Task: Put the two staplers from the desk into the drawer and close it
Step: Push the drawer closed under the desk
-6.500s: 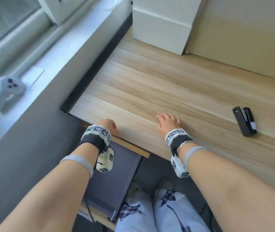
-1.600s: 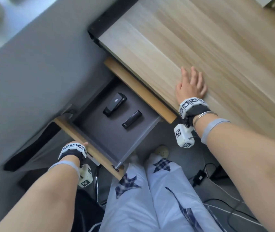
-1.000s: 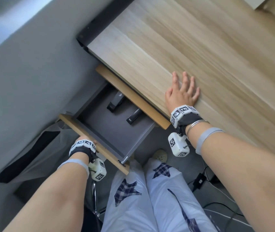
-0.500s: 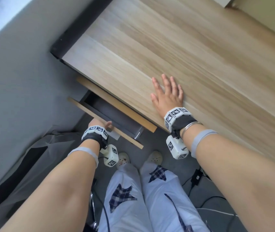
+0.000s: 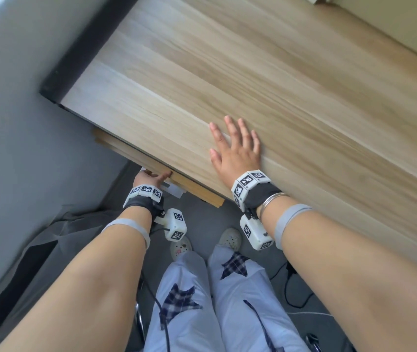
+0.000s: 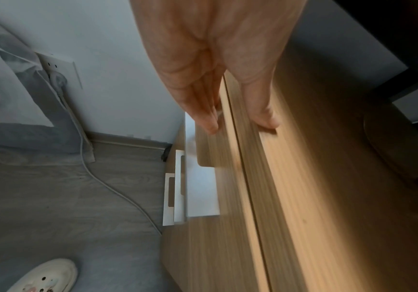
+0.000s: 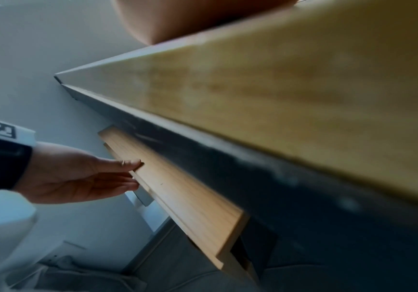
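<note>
Drawer (image 5: 192, 188) is sitting nearly flush under the surface (image 5: 253, 80), inside hidden, staplers not showing. Half a second ago it was gaping open. Left hand (image 5: 149, 177) is pressing its front, fingers straight, released grip. Right hand (image 5: 235, 151) is lying flat, released, on the surface.

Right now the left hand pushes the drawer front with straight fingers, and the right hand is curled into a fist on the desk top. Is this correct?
Not quite. The right hand is not a fist: the head view shows it lying flat on the desk top with fingers spread. The rest holds: the left hand touches the drawer front with straight fingers.
</note>
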